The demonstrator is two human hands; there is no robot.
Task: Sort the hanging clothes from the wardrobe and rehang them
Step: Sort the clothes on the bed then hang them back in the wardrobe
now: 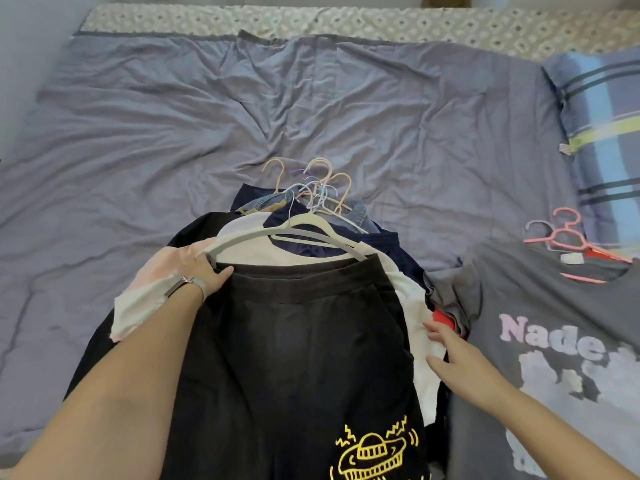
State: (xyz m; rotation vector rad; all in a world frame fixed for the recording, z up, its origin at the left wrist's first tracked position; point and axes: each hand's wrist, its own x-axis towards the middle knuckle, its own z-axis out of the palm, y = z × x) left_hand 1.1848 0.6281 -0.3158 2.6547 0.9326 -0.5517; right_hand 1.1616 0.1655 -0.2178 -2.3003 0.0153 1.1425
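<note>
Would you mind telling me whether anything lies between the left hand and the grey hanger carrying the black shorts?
Nothing visible does: the left hand already grips the grey hanger at its left end, above the black shorts.

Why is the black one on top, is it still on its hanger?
Yes: the black shorts hang from the grey hanger, which the left hand grips.

Setting is a home bedroom: a wide bed (173, 133) covered by a wrinkled grey-purple sheet (398, 109), a patterned mattress edge (311, 20) along the far side, a plaid pillow (602, 133) at right, and hangered clothes (294, 323) piled on the bedding.
</note>
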